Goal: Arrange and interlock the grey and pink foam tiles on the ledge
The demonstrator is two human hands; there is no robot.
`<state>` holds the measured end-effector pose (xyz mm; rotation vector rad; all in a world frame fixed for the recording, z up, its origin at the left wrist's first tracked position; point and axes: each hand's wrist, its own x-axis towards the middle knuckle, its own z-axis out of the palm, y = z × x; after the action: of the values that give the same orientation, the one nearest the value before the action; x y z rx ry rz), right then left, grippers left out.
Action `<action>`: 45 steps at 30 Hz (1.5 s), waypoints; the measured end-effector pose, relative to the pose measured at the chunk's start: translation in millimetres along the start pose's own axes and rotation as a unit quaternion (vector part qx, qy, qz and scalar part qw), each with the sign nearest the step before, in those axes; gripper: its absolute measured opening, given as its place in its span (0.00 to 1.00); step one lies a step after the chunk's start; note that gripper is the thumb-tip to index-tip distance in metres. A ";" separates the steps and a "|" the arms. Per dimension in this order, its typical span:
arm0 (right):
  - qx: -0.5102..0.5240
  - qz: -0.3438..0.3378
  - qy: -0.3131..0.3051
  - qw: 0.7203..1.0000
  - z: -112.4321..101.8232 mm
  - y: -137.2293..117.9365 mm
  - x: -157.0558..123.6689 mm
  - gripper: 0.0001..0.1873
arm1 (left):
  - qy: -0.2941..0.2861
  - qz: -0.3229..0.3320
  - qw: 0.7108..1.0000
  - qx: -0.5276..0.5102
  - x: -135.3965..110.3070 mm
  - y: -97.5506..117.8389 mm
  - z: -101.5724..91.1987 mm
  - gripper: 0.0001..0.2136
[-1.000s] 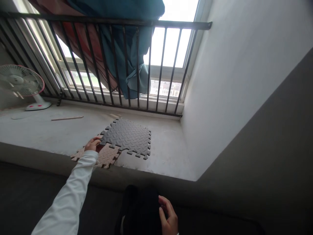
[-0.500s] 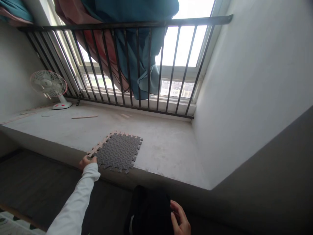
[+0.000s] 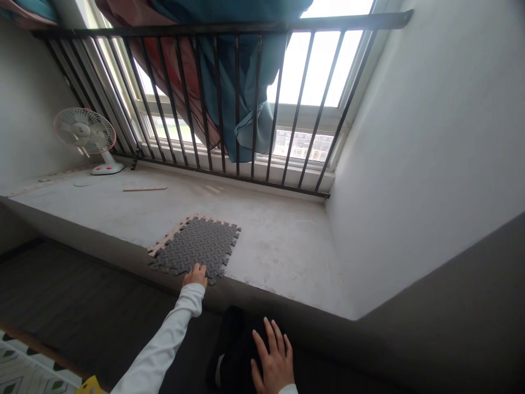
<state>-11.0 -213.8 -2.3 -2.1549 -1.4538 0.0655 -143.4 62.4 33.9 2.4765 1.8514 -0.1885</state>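
The grey foam mat (image 3: 194, 246) lies stacked over a tan foam mat (image 3: 168, 234) on the concrete ledge (image 3: 279, 251), the left hand (image 3: 194, 276) open on its near edge, the right hand (image 3: 273, 355) well apart on a dark cloth (image 3: 235, 350).

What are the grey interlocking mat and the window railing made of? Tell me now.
The grey interlocking mat looks like soft EVA foam, matte, with a moulded tread pattern and puzzle-cut edges. The railing looks like dark-painted metal, from its thin straight bars; the exact metal can't be told.

Long-sleeved white top (image 3: 164, 342), sleeve plain along the left arm, white cuff (image 3: 288, 389) at the right wrist; left hand (image 3: 194, 276) and right hand (image 3: 273, 355) bare.
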 end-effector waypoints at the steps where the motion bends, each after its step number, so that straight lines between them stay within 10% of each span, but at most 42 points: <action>1: -0.006 -0.001 -0.006 1.000 0.4 0.4 0.4 0.27 | 0.006 -0.004 1.000 -0.006 3.5 -2.7 1.0 0.14; 13: -0.097 -0.034 -0.042 0.994 3.6 8.9 -1.8 0.26 | 0.026 -0.048 0.997 -0.063 39.9 -32.5 4.8 0.12; 25: -0.090 -0.032 -0.074 0.993 5.2 13.0 -3.5 0.27 | 0.101 -0.063 0.988 -0.096 32.7 -36.3 16.3 0.12; 45: -0.096 -0.010 -0.105 0.990 -2.2 8.8 -2.1 0.27 | 0.053 -0.089 0.993 -0.063 28.7 -37.0 11.7 0.14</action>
<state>-3.6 -219.0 -5.0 -2.3458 -1.6605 0.1556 -171.7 99.0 20.2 2.2808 2.0558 0.0536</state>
